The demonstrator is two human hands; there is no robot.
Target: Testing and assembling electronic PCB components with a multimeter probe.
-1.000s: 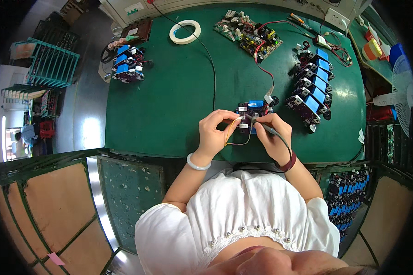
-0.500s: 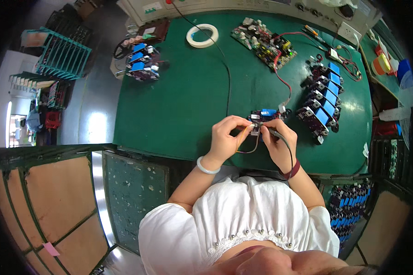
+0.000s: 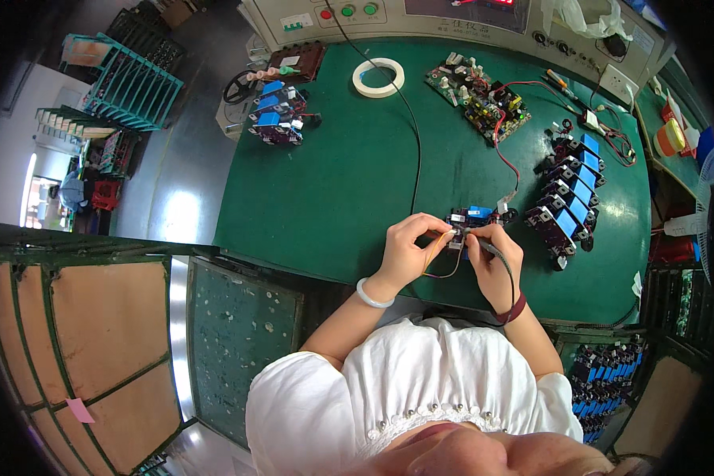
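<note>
A small circuit board with a blue part (image 3: 479, 212) lies near the front edge of the green bench. My left hand (image 3: 407, 252) is closed in a pinch at the board's left side, on a small white connector (image 3: 452, 232) with thin wires (image 3: 451, 274) looping below it. My right hand (image 3: 497, 268) grips a slim dark probe (image 3: 488, 245) with a cable running back over the wrist. Its tip is close to the connector; whether they touch is hidden by my fingers. A red and black lead (image 3: 519, 176) reaches the board's far right corner.
Right of my hands stands a row of blue-topped boards (image 3: 577, 194); another group (image 3: 276, 115) sits far left. A larger circuit board (image 3: 484, 97), a tape roll (image 3: 358, 79) and a black cable (image 3: 417, 135) lie behind. An instrument panel (image 3: 444, 24) borders the back.
The whole view has shifted, so the bench appears lower and farther right, with more of the instrument panel showing. Both hands keep their grips at the small board.
</note>
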